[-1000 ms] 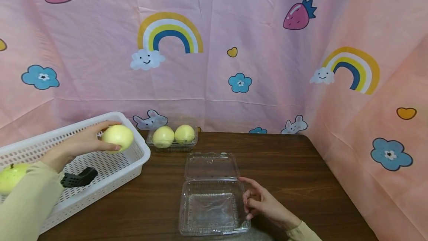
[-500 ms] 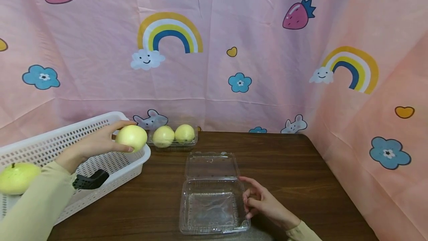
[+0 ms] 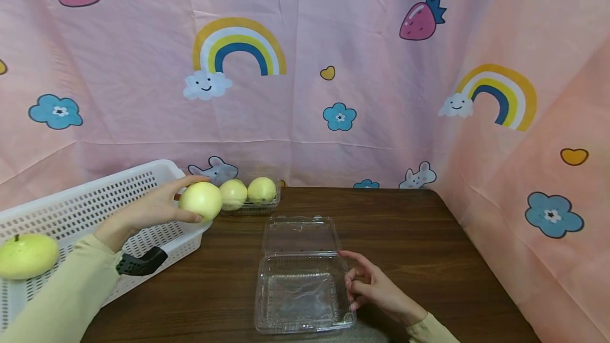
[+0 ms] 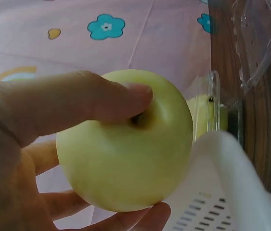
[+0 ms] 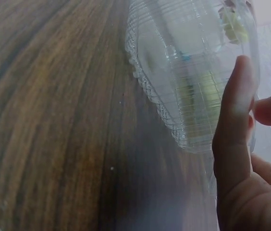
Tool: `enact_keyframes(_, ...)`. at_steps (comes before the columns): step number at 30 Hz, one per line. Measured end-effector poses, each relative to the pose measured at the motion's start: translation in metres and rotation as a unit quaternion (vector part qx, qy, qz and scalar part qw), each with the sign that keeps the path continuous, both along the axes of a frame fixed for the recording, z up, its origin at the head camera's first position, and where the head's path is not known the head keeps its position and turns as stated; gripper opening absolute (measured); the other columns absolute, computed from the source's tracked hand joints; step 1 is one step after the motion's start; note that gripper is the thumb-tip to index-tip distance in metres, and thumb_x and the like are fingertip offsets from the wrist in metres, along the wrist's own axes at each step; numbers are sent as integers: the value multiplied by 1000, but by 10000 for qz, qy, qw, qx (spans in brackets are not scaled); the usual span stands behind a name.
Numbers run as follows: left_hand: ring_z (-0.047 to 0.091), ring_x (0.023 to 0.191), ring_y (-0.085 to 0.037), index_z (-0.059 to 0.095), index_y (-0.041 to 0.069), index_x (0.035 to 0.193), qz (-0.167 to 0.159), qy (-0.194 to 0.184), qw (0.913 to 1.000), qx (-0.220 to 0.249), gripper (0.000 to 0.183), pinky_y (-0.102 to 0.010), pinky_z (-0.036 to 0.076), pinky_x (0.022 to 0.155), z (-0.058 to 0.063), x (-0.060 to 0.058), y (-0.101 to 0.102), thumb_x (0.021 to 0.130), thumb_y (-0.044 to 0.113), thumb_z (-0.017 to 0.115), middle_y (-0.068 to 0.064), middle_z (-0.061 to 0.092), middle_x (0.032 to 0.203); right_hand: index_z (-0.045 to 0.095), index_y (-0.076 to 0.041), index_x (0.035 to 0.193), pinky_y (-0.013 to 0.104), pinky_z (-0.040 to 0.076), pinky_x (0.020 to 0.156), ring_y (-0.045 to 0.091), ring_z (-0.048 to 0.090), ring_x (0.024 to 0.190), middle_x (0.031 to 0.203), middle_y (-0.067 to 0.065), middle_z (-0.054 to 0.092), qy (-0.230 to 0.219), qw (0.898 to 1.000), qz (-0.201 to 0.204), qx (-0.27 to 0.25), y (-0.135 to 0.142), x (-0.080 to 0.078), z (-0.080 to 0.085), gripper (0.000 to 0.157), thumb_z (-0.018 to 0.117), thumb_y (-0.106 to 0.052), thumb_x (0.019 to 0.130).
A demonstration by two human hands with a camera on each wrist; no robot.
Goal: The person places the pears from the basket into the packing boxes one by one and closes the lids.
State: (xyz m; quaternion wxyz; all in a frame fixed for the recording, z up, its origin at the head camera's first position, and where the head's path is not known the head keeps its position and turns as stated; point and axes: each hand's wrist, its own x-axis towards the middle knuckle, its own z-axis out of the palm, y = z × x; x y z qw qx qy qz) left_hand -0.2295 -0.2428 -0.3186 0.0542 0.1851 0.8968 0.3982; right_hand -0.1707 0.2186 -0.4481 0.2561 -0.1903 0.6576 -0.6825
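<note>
My left hand [image 3: 152, 205] grips a pale yellow-green apple [image 3: 201, 201] over the right end of the white basket. In the left wrist view my thumb lies across the held apple [image 4: 130, 163] beside its dark dimple, with fingers around the far side. Another apple [image 3: 28, 255], stem up, sits at the basket's left. My right hand [image 3: 376, 287] holds the right edge of an open clear plastic clamshell box [image 3: 302, 300]. Its lid [image 3: 301, 237] lies folded back. The right wrist view has the thumb [image 5: 236, 101] along the box wall and fingers at the rim.
The perforated white basket [image 3: 190, 242] stands at the left of the dark wooden table [image 3: 405, 226]. Behind it, a second clear box [image 3: 276, 208] holds two apples [image 3: 261, 190]. A pink patterned cloth [image 3: 305, 136] hangs at the back and right.
My left hand has carried the apple to the right, from above the basket's inside to its right end. My right hand and the open clamshell box have stayed in place.
</note>
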Motion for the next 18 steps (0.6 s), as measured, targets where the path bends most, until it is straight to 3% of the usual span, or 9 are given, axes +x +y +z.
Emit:
enact_keyframes(12, 51, 103, -36, 41, 9, 143, -210, -4, 9997, 145, 82, -39, 46, 71, -4, 1, 20, 74, 18, 83, -23, 49, 127, 21, -1, 149, 31, 55, 60, 17, 56, 73, 91, 9, 50, 38, 10000, 26, -18, 1, 0, 0, 64, 52, 4, 94)
enact_keyframes(18, 48, 110, -40, 44, 9, 141, -369, 226, 9991, 28, 78, -47, 44, 76, -8, 5, 31, 75, 20, 82, -24, 43, 137, 20, -2, 150, 31, 55, 60, 17, 56, 73, 90, 8, 50, 40, 10000, 41, -36, 1, -1, 0, 64, 52, 4, 94)
